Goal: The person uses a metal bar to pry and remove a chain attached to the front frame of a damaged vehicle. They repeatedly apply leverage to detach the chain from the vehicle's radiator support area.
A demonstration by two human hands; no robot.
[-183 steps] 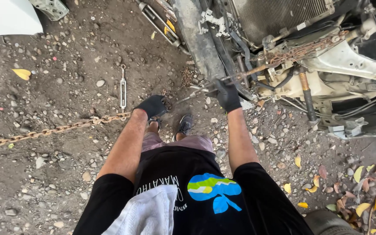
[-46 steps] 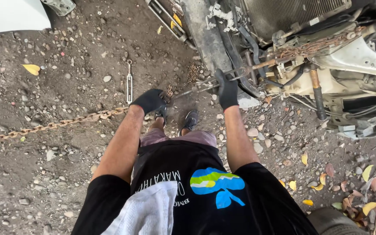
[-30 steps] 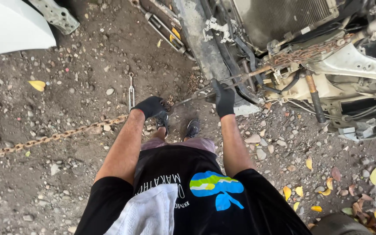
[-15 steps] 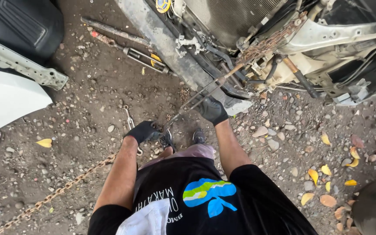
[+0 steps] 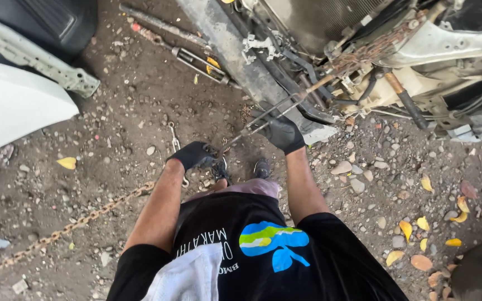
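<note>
Both our gloved hands, left hand (image 5: 193, 155) and right hand (image 5: 283, 132), clamp the taut chain (image 5: 255, 125). We judge we're mid-pull toward the wrecked car front (image 5: 364, 56). Next needs firm footing.

The ground (image 5: 112, 111) is bare packed dirt, strewn with small stones (image 5: 352, 170) and yellow fallen leaves (image 5: 67, 163). A white body panel (image 5: 6, 114) and a black bumper (image 5: 46, 19) lie at the upper left. A stripped car front (image 5: 419, 50) with a radiator (image 5: 313, 19) fills the upper right. Daylight is flat and even, without hard shadows.
</note>
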